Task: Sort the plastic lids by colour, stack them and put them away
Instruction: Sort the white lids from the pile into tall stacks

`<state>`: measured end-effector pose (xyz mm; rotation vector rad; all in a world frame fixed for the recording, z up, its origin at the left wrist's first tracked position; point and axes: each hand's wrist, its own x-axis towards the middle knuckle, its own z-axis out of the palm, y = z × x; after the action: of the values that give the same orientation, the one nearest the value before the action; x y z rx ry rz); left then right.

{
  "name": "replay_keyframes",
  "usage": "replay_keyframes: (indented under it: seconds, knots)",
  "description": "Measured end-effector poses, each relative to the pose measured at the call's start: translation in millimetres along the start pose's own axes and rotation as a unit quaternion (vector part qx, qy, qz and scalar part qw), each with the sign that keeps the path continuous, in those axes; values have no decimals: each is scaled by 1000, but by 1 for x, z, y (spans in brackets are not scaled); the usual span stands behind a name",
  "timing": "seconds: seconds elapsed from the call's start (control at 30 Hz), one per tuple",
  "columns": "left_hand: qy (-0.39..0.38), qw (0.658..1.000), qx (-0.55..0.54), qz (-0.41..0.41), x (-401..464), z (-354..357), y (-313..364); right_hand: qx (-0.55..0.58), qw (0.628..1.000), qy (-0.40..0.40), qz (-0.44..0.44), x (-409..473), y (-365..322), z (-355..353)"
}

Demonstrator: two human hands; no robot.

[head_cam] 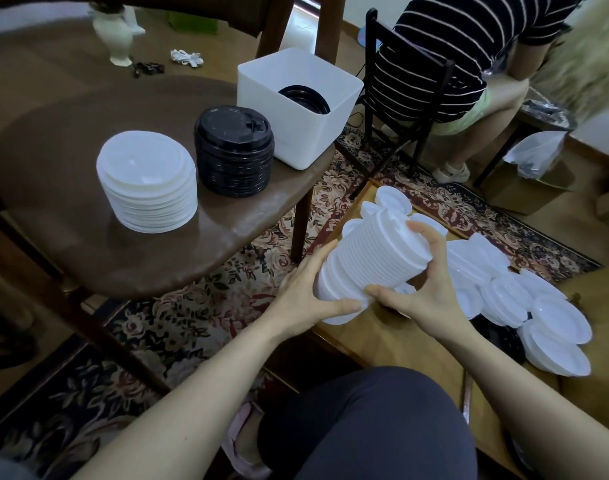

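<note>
My fingers (pixel 431 237) were curled over the top of a tall stack of white lids (pixel 372 261), with the right hand (pixel 424 292) pinching it between fingers above and thumb below. My left hand (pixel 306 292) gripped the stack's lower end, thumb laid across the bottom lids. I held the stack tilted in the air between both hands, above a wooden surface (pixel 382 341) where loose white lids (pixel 524 299) lay scattered to the right. On the brown table (pixel 88 244) to the left stood a second stack of white lids (pixel 147 183) and, just beside it, a stack of black lids (pixel 233 150). Behind those sat a white square bin (pixel 296 105) with black lids (pixel 304 98) inside. A person in a striped shirt (pixel 445 53) sat on a black chair (pixel 393 109) beyond.
</note>
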<state>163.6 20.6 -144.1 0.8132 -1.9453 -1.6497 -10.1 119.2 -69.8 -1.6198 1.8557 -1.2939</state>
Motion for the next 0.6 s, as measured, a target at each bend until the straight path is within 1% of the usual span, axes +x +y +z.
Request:
replay_keyframes:
  seconds: [0.17, 0.3, 0.43, 0.53, 0.6]
  knots:
    - [-20, 999, -27, 9, -1, -4, 3, 2, 1000, -7, 6, -1, 3, -4]
    - [-14, 998, -65, 17, -2, -5, 1, 9, 1000, -16, 7, -4, 0, 0]
    - [-22, 997, -80, 11, -4, -7, -4, 13, 1000, 11, 4, -2, -2, 3]
    - [-17, 997, -70, 14, -5, -6, -4, 46, 998, 40, 20, 0, -4, 1]
    - [-6, 997, -69, 17, -6, -5, -3, 41, 998, 45, 19, 0, -2, -2]
